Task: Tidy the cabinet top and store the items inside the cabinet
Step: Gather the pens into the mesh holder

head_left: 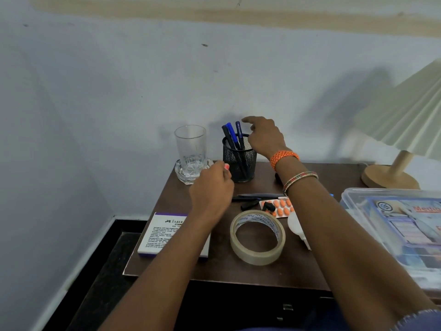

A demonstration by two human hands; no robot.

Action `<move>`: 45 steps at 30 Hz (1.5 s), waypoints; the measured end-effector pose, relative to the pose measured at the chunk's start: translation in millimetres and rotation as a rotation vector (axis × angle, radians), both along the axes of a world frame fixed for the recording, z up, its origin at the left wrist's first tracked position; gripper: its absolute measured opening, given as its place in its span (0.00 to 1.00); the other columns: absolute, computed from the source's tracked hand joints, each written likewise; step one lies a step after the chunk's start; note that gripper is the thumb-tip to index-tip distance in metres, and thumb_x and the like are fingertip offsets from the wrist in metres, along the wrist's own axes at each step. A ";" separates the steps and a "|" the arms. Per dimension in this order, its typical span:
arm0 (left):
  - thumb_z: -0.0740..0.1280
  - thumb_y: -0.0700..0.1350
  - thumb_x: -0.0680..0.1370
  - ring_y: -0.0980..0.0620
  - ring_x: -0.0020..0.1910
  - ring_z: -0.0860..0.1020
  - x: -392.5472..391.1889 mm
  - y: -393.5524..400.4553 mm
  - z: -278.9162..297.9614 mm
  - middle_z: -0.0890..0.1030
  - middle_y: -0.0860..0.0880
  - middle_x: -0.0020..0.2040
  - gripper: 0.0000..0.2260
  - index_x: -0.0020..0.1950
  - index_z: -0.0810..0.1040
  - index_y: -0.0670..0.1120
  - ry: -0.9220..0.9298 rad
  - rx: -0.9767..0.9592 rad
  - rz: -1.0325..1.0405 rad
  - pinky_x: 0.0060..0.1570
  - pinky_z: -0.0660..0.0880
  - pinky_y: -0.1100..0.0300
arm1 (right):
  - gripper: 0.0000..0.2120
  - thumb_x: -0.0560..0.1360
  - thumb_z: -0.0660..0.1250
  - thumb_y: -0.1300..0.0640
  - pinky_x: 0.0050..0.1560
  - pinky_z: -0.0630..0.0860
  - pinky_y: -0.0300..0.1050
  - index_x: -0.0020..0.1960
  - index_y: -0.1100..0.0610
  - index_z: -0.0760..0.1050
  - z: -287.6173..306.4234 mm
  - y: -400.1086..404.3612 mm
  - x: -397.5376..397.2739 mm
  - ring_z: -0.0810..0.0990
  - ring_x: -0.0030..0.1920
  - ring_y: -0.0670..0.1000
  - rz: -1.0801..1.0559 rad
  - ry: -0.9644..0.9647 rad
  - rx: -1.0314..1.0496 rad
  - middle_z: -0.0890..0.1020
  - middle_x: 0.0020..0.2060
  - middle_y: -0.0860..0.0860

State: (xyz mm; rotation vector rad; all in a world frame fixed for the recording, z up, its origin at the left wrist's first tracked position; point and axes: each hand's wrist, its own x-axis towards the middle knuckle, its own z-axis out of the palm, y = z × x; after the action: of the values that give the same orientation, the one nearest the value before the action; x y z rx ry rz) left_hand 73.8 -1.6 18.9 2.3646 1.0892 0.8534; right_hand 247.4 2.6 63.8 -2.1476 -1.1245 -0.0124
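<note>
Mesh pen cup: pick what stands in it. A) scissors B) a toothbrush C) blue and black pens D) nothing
C: several capped pens, blue and black, stand upright in the black mesh pen cup beside the glass, with the right hand over its rim.

Plain little corner, nothing fancy

Pale bluish-white wall (119,80) with a patchy tan streak (214,13) running across near the top and a few dark specks. Dark brown cabinet (298,266) sits flush against it, dark floor (100,271) with a white skirting strip on the left, and soft shadows fall on the wall on the right.
</note>
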 end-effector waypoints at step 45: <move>0.62 0.44 0.78 0.44 0.59 0.74 -3.7 -7.2 -0.8 0.78 0.44 0.56 0.06 0.54 0.74 0.46 0.655 0.223 -0.126 0.63 0.63 0.45 | 0.09 0.71 0.67 0.60 0.47 0.75 0.46 0.50 0.57 0.81 -2.6 -121.7 -18.5 0.79 0.52 0.58 -0.198 -0.033 -0.188 0.80 0.53 0.56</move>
State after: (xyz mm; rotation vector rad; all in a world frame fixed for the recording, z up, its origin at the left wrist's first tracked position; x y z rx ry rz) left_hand 70.1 -8.8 18.1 2.9673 1.0890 0.1444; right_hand 228.9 -119.1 61.1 -2.4278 -0.9596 -0.0331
